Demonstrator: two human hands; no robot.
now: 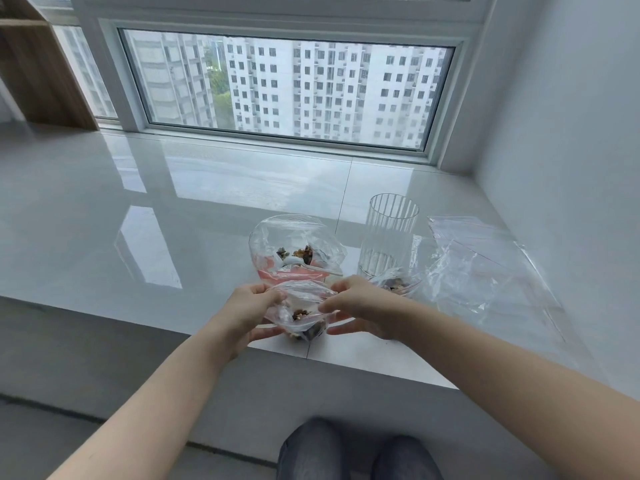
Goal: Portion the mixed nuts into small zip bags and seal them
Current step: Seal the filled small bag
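Observation:
A small clear zip bag (302, 315) with a few mixed nuts in its bottom sits at the front edge of the white sill. My left hand (250, 311) pinches its top left side and my right hand (360, 308) pinches its top right side. Just behind it stands a larger open clear bag (294, 247) holding mixed nuts, with a white scoop and pink printing showing inside. Another small bag with nuts (398, 284) lies to the right of my right hand, partly hidden by it.
A ribbed clear glass (389, 233) stands behind the right hand. Empty zip bags (485, 265) lie spread at the right near the wall. The glossy sill (173, 209) runs left under a window. My knees show below the sill edge (381, 372).

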